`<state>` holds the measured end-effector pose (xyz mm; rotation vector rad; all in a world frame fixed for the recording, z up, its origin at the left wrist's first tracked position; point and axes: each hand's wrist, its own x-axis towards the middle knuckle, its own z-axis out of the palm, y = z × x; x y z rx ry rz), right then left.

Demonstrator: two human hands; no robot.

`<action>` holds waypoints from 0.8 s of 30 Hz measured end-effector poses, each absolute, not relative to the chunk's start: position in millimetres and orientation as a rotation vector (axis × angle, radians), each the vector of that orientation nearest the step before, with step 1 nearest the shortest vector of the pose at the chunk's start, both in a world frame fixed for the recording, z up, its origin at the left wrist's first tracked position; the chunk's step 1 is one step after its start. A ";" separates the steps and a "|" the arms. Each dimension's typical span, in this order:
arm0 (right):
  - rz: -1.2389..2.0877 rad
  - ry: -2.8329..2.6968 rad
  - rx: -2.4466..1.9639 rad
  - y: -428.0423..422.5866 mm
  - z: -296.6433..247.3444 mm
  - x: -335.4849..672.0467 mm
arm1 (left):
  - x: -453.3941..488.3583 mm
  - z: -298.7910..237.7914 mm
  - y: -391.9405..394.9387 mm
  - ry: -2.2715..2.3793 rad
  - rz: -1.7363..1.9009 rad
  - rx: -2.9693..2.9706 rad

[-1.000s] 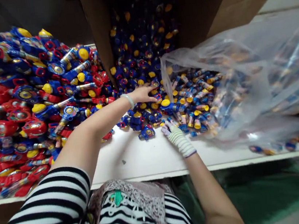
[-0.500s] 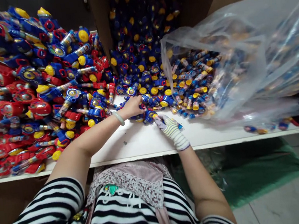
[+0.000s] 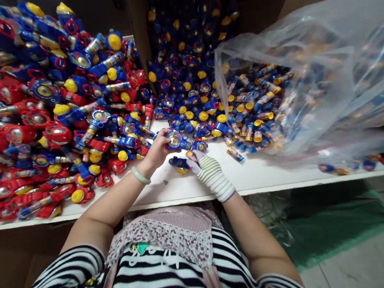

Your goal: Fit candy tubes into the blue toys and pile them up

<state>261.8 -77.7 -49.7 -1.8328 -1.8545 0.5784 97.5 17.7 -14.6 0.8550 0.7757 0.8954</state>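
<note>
My left hand (image 3: 158, 151), bare and with a pale bangle at the wrist, is closed on a blue toy with a round patterned face (image 3: 176, 139). My right hand (image 3: 209, 171) wears a striped glove with the fingertips uncovered. Between its thumb and fingers is a small printed tube (image 3: 191, 155), close to the lower end of the blue toy. Just below the held toy, another blue toy with a yellow part (image 3: 179, 163) lies on the white table (image 3: 155, 186). A loose tube (image 3: 235, 154) rests to the right of the gloved hand.
Red and blue toys (image 3: 53, 136) with tubes and yellow parts are heaped at the left. Behind my hands, more blue toys (image 3: 190, 75) spill from a dark cardboard box. A clear plastic bag (image 3: 325, 79) of printed tubes (image 3: 260, 102) lies at the right.
My left hand has drawn back toward me and left, now with a blue toy. My right hand has shifted slightly left, holding a tube, away from the toy it was touching.
</note>
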 end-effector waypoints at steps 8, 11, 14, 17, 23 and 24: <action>0.435 -2.061 -1.950 -72.3 -27.4 258.8 | 89.3 -17.4 16.9 0.895 0.912 1.017; 0.387 -2.132 -1.945 -73.1 -23.4 255.8 | 88.7 -20.4 13.1 0.857 0.969 0.954; 0.311 -2.163 -1.968 -76.6 -20.6 250.9 | 85.7 -20.9 11.3 0.840 0.975 0.969; 0.235 -2.158 -1.970 -80.7 -19.1 246.0 | 81.6 -16.6 10.5 0.840 0.948 1.032; 0.415 -1.947 -1.901 -86.1 -28.4 237.9 | 78.6 -9.5 6.6 0.811 0.973 1.305; 0.542 -1.869 -1.831 -87.1 -31.4 237.1 | 77.6 -9.1 6.2 0.796 0.968 1.272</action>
